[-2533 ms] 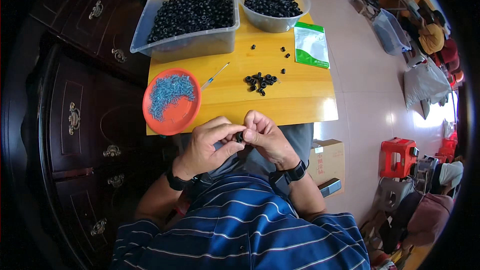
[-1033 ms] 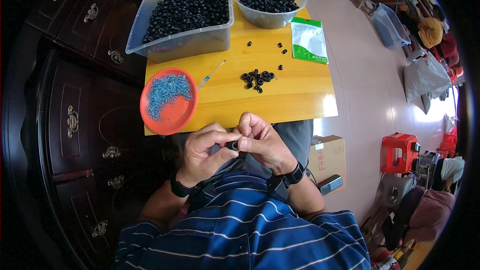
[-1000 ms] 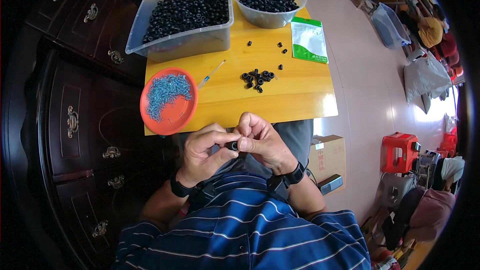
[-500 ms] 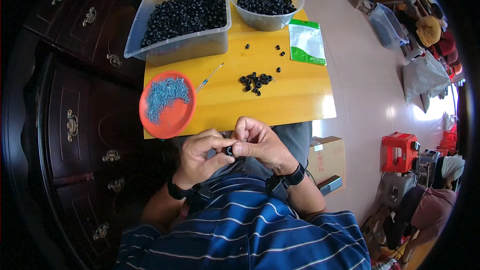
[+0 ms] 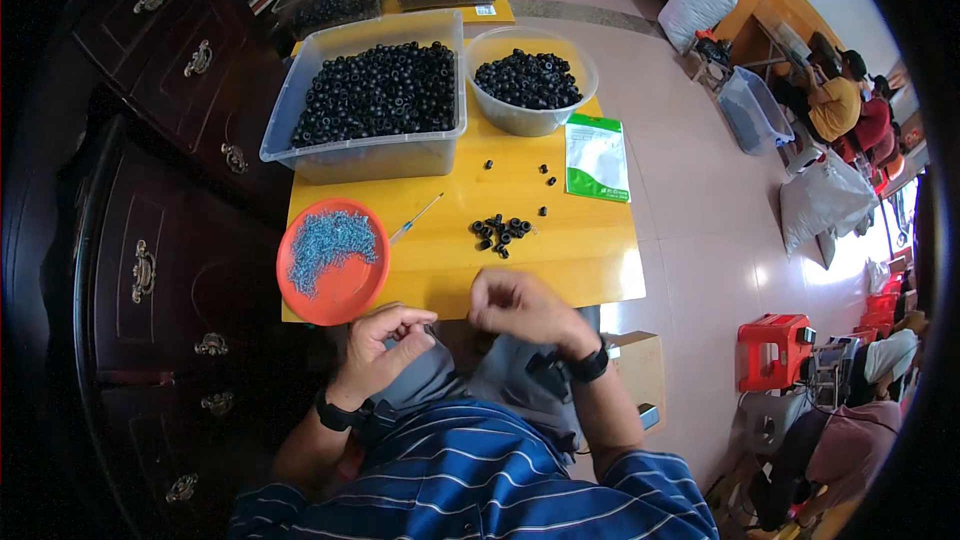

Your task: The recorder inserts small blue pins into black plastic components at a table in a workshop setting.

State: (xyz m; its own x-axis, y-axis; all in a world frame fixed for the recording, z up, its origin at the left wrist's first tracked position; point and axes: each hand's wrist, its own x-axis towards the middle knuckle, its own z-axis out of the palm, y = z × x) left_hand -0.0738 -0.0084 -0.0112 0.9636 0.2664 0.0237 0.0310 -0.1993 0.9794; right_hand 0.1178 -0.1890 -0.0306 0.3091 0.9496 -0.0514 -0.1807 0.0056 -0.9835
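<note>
My left hand (image 5: 378,352) is over my lap below the table's near edge, thumb and forefinger brought together. A dark bit shows at their tips, too small to make out. Apart from it, my right hand (image 5: 525,312) hovers at the table edge with its fingers curled in; whatever they may hold is hidden. Beyond the right hand lies a loose cluster of small black ring-shaped parts (image 5: 503,229). An orange-red plate (image 5: 350,290) of tiny blue-grey pieces (image 5: 332,245) sits past the left hand. Between plate and cluster rests a thin blue-handled tool (image 5: 404,229).
A large clear bin (image 5: 370,158) and a round clear tub (image 5: 530,122), both full of black parts, stand at the table's far side. A green-and-white packet (image 5: 597,165) lies right. Dark drawers (image 5: 150,280) flank the left; a red stool (image 5: 772,352) and other people are at right.
My hands, together around a black ring earlier, have separated. The right hand has moved right and up toward the table edge; the left has shifted slightly left. The view has tilted up.
</note>
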